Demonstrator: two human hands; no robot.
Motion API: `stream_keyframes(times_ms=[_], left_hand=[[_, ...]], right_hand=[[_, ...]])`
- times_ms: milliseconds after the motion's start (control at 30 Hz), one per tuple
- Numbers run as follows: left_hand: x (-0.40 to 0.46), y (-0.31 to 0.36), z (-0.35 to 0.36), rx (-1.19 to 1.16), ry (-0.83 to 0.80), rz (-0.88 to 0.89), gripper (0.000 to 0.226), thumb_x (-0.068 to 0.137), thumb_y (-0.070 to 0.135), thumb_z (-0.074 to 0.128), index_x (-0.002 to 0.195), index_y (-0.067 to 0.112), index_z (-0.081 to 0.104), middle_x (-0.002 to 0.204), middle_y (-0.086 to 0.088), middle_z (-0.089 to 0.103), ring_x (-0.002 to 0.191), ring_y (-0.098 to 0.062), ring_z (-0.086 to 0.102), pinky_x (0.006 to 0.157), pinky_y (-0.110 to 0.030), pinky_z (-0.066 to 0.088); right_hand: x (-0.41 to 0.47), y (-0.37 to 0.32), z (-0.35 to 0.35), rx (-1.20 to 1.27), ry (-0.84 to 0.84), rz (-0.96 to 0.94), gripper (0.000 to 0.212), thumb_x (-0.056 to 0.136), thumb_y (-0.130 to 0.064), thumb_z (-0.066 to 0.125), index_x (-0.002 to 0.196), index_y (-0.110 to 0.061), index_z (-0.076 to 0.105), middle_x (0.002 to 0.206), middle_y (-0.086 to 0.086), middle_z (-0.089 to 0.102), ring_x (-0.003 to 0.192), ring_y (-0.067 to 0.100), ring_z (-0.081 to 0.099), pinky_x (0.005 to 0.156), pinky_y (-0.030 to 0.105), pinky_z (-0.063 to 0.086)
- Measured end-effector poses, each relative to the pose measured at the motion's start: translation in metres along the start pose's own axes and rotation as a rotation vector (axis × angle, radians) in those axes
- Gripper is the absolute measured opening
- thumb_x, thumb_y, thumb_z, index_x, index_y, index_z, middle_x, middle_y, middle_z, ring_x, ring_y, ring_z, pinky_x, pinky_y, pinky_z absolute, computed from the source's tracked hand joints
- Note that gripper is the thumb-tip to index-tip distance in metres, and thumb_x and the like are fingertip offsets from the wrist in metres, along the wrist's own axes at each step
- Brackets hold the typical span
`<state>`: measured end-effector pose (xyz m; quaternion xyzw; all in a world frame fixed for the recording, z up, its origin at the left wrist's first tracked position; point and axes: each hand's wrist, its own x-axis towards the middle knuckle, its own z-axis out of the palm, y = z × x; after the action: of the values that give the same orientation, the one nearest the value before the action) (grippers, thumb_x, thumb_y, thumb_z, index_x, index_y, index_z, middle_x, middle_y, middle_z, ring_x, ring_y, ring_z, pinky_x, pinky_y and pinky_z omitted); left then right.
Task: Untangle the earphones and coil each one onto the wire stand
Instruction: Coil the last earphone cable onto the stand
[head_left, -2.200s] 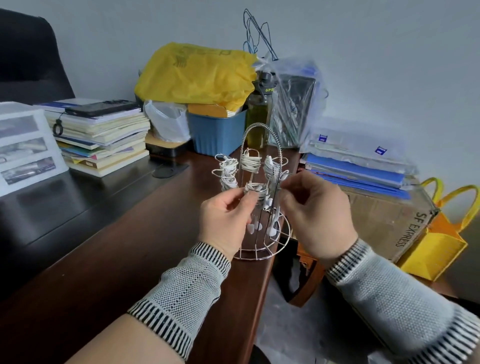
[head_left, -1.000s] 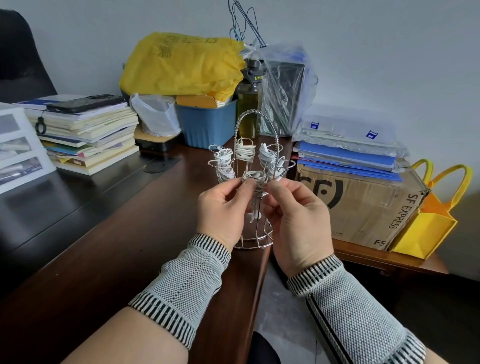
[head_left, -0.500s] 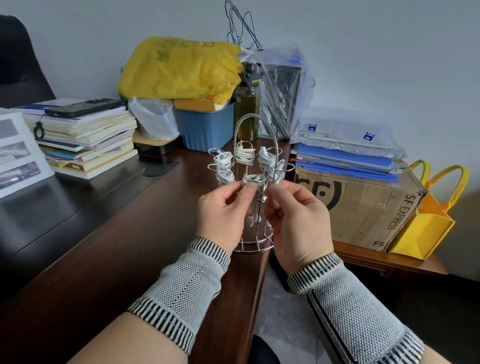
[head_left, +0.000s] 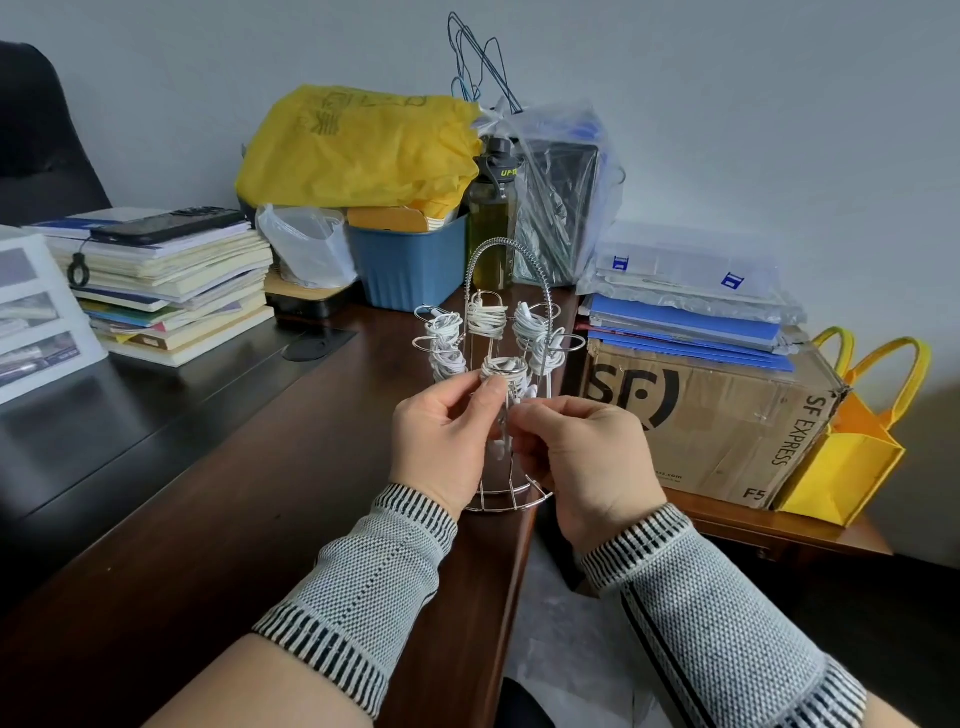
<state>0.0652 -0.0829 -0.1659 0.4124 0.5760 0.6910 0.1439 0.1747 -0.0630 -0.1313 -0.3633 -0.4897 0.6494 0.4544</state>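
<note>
Earphones (head_left: 503, 368): white, coiled on the front arm of the stand; other arms carry coils too.
Wire stand (head_left: 506, 332): upright at the desk's right edge.
Left hand (head_left: 441, 441): thumb and forefinger pinched just below the front coil.
Right hand (head_left: 582, 457): fingers closed on the thin white cord.
Desk (head_left: 234, 467): dark wood.
Cardboard box (head_left: 717, 415): right of the stand.

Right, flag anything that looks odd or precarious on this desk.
The wire stand sits at the very edge of the desk, its base ring seeming to overhang slightly, so it could tip. Otherwise only clutter; nothing spilled or visibly damaged.
</note>
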Motion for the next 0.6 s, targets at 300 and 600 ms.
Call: stream_keyframes(times_ms=[300, 600], left_hand=[[0.0, 0.002, 0.0, -0.051, -0.023, -0.042, 0.019, 0.082, 0.037, 0.071, 0.083, 0.019, 0.076, 0.065, 0.001, 0.069, 0.064, -0.017, 0.064, 0.066, -0.051, 0.059], [-0.003, 0.008, 0.001, -0.036, 0.002, -0.043, 0.014, 0.089, 0.021, 0.067, 0.081, 0.013, 0.075, 0.045, 0.009, 0.052, 0.043, -0.003, 0.047, 0.044, -0.017, 0.041]], right_hand=[[0.008, -0.005, -0.002, -0.209, 0.03, -0.131, 0.015, 0.078, -0.005, 0.074, 0.064, -0.006, 0.07, 0.057, 0.007, 0.066, 0.051, 0.016, 0.058, 0.052, 0.028, 0.047], [0.016, -0.001, -0.013, -0.752, 0.098, -0.584, 0.018, 0.081, -0.018, 0.074, 0.067, -0.024, 0.065, 0.061, -0.014, 0.062, 0.058, 0.0, 0.059, 0.058, 0.012, 0.049]])
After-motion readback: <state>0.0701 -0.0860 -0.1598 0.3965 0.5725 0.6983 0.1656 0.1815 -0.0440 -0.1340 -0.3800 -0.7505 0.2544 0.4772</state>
